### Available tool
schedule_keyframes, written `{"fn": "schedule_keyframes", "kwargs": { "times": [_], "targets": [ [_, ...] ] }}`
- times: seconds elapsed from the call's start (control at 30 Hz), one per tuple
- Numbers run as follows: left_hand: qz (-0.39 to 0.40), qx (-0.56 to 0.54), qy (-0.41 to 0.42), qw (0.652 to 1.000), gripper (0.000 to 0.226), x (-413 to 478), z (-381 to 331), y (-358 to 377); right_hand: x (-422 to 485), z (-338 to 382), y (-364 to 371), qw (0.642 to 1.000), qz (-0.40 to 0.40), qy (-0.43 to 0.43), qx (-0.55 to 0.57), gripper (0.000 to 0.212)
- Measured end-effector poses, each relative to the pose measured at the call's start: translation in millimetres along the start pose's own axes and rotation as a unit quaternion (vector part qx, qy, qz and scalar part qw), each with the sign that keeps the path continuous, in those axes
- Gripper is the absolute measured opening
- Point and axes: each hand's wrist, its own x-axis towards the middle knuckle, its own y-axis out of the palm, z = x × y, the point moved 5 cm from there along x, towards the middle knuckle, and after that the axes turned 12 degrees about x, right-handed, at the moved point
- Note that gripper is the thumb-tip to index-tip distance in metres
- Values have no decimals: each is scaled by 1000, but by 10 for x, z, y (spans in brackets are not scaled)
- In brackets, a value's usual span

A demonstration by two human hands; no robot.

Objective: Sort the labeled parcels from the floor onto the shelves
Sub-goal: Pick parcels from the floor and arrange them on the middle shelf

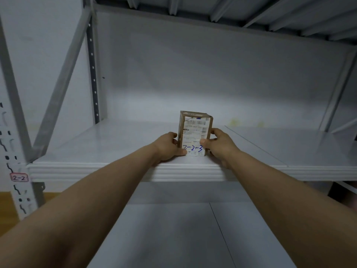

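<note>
Parcel (195, 132): small brown cardboard box, upright on its narrow end, on shelf (96, 144) near the front lip, approx. centre of view. Base looks seated on the shelf surface; no gap visible under it. White shipping label (194, 130) covers most of the front face, w/ barcodes and print too small to read; handwritten "2-2-3" in blue ink at the label's bottom. Left grip (168, 147) closed on parcel's left side: thumb pressed on lower-left front corner by the first "2", fingers curled round the left edge. Right grip (220, 145) closed on the right side: thumb on the front face just above the "3", other fingers wrapped behind the right edge. Both forearms bare, reaching in over the lip from below. Shelf is grey-white metal w/ ribbed front edge; a panel seam runs front-to-back just right of the right grip. Lower shelf (173, 229) under the arms, same finish, also w/ a seam. Underside of upper shelf (231, 12) shows ribs. Slotted post (14, 144) at far left carries a red-bordered tag (19, 177) reading "2-2", level w/ the lip. Diagonal braces on the left end frame. Plain pale wall (193, 64) behind. Strip of wood-tone floor (7, 206) at lower left.
</note>
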Motion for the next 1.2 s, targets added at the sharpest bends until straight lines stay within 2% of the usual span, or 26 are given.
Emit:
{"fn": "schedule_keyframes", "kwargs": {
  "times": [0.1,0.17,0.3,0.53,0.67,0.77,0.9,0.97,1.03,1.13,1.2],
  "targets": [
    [-5,9,-1,1000,88,4,3,6,-25,-55,-24,1000,1,16,0,61],
    [-11,21,1,1000,82,17,-14,12,-39,-88,-26,1000,4,23,-6,66],
    [-25,31,-7,999,60,98,-44,64,-25,-42,-18,999,-6,13,-44,52],
    [-53,116,-23,992,44,358,-140,143,145,63,-41,986,-39,-7,-163,43],
    [-57,144,-28,988,39,479,-158,206,268,37,-57,981,-44,-4,-188,40],
    [-51,151,-41,986,44,499,-120,230,312,-31,-78,981,-49,11,-187,47],
    [-43,114,-71,990,78,423,-127,210,243,-95,-172,985,-75,45,-146,63],
    [-46,82,-97,991,86,357,-181,165,175,-72,-264,985,-106,50,-125,55],
    [-62,42,-112,991,79,276,-252,110,116,-36,-351,984,-126,54,-113,43],
    [-129,0,-89,988,59,116,-404,14,22,18,-458,983,-123,59,-119,22],
    [-201,7,-45,978,35,-103,-567,-10,-85,35,-552,983,-141,38,-116,11]
  ]
}}
